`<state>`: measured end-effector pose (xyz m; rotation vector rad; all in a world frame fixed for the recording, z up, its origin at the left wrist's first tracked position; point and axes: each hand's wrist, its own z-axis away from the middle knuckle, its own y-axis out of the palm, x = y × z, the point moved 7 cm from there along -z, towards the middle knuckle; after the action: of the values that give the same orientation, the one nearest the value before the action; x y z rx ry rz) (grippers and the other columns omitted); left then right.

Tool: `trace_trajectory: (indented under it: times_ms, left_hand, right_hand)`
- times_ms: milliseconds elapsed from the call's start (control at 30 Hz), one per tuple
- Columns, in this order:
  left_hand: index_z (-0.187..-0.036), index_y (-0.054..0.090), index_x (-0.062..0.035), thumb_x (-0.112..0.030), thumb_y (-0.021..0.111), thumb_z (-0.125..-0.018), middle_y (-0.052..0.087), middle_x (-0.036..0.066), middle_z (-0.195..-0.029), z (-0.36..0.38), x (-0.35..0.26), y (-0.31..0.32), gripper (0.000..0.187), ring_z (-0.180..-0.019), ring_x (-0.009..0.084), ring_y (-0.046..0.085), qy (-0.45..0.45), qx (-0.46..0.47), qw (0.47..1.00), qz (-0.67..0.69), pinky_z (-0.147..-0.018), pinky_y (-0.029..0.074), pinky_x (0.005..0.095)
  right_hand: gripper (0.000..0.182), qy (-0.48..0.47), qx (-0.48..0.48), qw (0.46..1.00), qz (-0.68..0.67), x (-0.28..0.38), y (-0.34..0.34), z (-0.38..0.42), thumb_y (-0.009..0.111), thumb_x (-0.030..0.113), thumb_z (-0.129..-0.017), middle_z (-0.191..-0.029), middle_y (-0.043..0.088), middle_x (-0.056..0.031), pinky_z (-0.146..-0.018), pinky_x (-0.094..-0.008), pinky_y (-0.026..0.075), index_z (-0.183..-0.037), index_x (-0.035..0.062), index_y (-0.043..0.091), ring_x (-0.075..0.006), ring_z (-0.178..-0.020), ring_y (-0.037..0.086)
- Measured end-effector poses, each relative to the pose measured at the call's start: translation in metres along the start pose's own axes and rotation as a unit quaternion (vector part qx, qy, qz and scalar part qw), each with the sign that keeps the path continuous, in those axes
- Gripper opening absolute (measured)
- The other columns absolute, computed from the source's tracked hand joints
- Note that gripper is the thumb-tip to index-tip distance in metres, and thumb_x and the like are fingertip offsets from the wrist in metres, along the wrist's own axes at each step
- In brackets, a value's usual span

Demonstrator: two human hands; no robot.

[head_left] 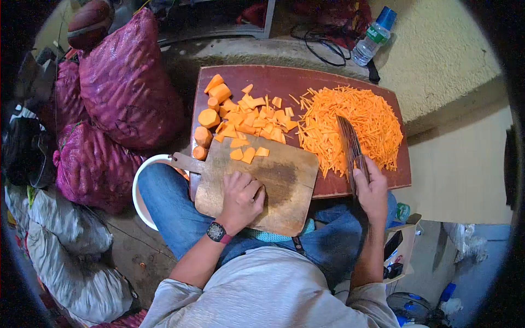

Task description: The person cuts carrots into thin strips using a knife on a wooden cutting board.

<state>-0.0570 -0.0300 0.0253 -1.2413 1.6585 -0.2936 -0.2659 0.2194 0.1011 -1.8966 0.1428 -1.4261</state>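
My left hand [242,198] rests on the wooden cutting board [219,186], its fingers curled in; whether anything is under them is hidden. In my right hand [371,188] is a knife [349,139], its dark blade lying over the right-hand heap of shredded carrot [372,120]. Flat carrot slices [249,117] are spread along the back of the board, a few of them on it. Thicker carrot chunks [208,118] sit at the left side of the red table [273,76]. A dark damp patch marks the board beside my left hand.
Pink mesh sacks [131,82] stand at the left, with white sacks [76,268] below them. A white bucket [140,202] is beside my left knee. A plastic bottle [374,35] and black cable [322,41] lie on the ledge behind the table. An open box [402,251] sits at the right.
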Motion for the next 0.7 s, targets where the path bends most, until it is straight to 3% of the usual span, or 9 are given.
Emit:
trace_trajectory:
  times_ms: [133, 200, 233, 333, 433, 500, 567, 600, 700]
  left_hand:
    - [-0.085, 0.072, -0.0078, -0.008, 0.080, -0.079, 0.059, 0.008, -0.089, -0.001, 0.002, 0.003, 0.010, -0.090, 0.0313, 0.056, -0.003, 0.003, 1.000, -0.001, -0.080, 0.040, 0.0462]
    - [-0.086, 0.073, -0.0077, -0.009, 0.080, -0.081, 0.059, 0.009, -0.088, -0.002, 0.002, 0.002, 0.009, -0.089, 0.0319, 0.056, -0.007, 0.008, 1.000, 0.000, -0.080, 0.040, 0.0464]
    - [-0.086, 0.073, -0.0077, -0.009, 0.080, -0.081, 0.059, 0.009, -0.088, -0.001, -0.001, 0.001, 0.009, -0.089, 0.0319, 0.056, 0.006, 0.006, 1.000, -0.005, -0.080, 0.040, 0.0464]
    - [-0.087, 0.075, -0.0071, -0.009, 0.082, -0.083, 0.062, 0.009, -0.085, -0.006, 0.001, 0.002, 0.008, -0.088, 0.0317, 0.058, -0.041, 0.029, 0.999, 0.015, -0.083, 0.042, 0.0456]
    - [-0.087, 0.076, -0.0069, -0.008, 0.084, -0.083, 0.066, 0.010, -0.087, -0.018, -0.001, 0.003, 0.009, -0.092, 0.0311, 0.061, -0.083, 0.027, 0.989, 0.118, -0.086, 0.044, 0.0453]
    - [-0.091, 0.077, -0.0063, -0.009, 0.086, -0.083, 0.069, 0.010, -0.093, -0.035, -0.012, 0.003, 0.012, -0.096, 0.0316, 0.063, -0.064, 0.041, 0.992, 0.101, -0.088, 0.045, 0.0450]
    - [-0.096, 0.078, -0.0061, -0.012, 0.087, -0.084, 0.069, 0.011, -0.095, -0.074, -0.041, -0.001, 0.016, -0.097, 0.0328, 0.063, -0.022, 0.016, 0.998, 0.055, -0.088, 0.045, 0.0448]
    - [-0.101, 0.079, -0.0077, -0.017, 0.089, -0.083, 0.067, 0.010, -0.096, -0.098, -0.058, 0.001, 0.022, -0.097, 0.0330, 0.061, 0.036, 0.004, 0.998, 0.044, -0.088, 0.044, 0.0464]
    - [-0.104, 0.080, -0.0101, -0.023, 0.089, -0.083, 0.067, 0.009, -0.102, -0.157, -0.091, 0.033, 0.027, -0.101, 0.0324, 0.061, 0.147, 0.011, 0.989, -0.017, -0.090, 0.042, 0.0471]
  right_hand:
    - [0.038, 0.002, 0.001, 1.000, -0.023, 0.000, 0.008, -0.014, 0.068, 0.013, -0.103, -0.092, 0.073, -0.0127, -0.082, -0.0356, 0.056, -0.137, -0.0038, 0.066, -0.0163, -0.089, 0.070]
    - [0.039, -0.051, 0.054, 0.997, -0.029, 0.001, 0.023, -0.028, 0.070, 0.013, -0.101, -0.097, 0.077, -0.0178, -0.081, -0.0402, 0.058, -0.136, -0.0031, 0.066, -0.0257, -0.092, 0.077]
    - [0.039, -0.056, 0.043, 0.997, -0.035, 0.000, 0.025, -0.032, 0.070, 0.013, -0.101, -0.097, 0.077, -0.0178, -0.081, -0.0402, 0.058, -0.136, -0.0031, 0.066, -0.0257, -0.092, 0.077]
    - [0.042, -0.175, 0.057, 0.977, 0.110, 0.009, 0.041, -0.043, 0.073, 0.014, -0.098, -0.101, 0.076, -0.0227, -0.079, -0.0502, 0.060, -0.135, -0.0022, 0.064, -0.0462, -0.094, 0.074]
    - [0.050, -0.233, 0.028, 0.955, 0.183, 0.011, 0.050, -0.029, 0.077, 0.009, -0.093, -0.103, 0.075, -0.0213, -0.081, -0.0475, 0.061, -0.140, -0.0032, 0.065, -0.0387, -0.094, 0.075]
    - [0.051, -0.263, 0.011, 0.942, 0.208, 0.010, 0.050, -0.019, 0.074, 0.009, -0.093, -0.097, 0.071, -0.0184, -0.079, -0.0489, 0.059, -0.142, -0.0020, 0.064, -0.0368, -0.089, 0.073]
    - [0.048, -0.286, 0.031, 0.928, 0.235, 0.015, 0.051, -0.008, 0.069, 0.008, -0.093, -0.092, 0.068, -0.0165, -0.078, -0.0475, 0.059, -0.139, -0.0030, 0.064, -0.0358, -0.085, 0.071]
    - [0.050, -0.296, 0.035, 0.919, 0.257, 0.015, 0.053, -0.005, 0.062, 0.013, -0.093, -0.099, 0.070, -0.0160, -0.080, -0.0461, 0.060, -0.141, -0.0011, 0.060, -0.0339, -0.093, 0.072]
    - [0.048, -0.318, 0.031, 0.910, 0.264, 0.027, 0.048, -0.001, 0.063, 0.013, -0.093, -0.096, 0.069, -0.0129, -0.081, -0.0442, 0.060, -0.139, -0.0008, 0.061, -0.0315, -0.094, 0.071]
